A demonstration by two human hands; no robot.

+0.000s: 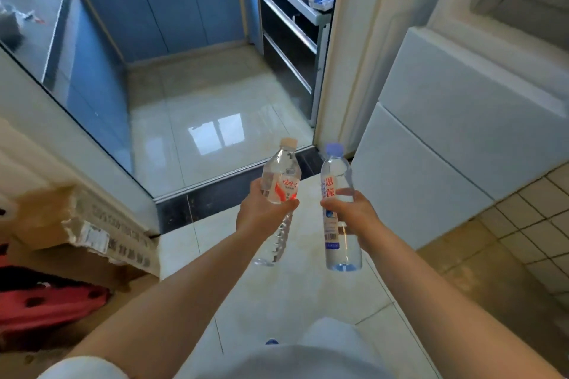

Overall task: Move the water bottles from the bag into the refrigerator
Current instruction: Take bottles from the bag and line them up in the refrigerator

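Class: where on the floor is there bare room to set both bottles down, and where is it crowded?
Bare tile lies under the bottles, between the boxes and the fridge; the kitchen floor past the threshold is bare too. The left side is crowded.

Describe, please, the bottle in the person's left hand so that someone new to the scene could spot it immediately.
Start at the pale refrigerator on the right, then look left to the two hands raised over the tiled floor. The left hand grips a clear water bottle, tilted slightly. It has a beige cap and red label, unlike the blue-capped bottle in the right hand.
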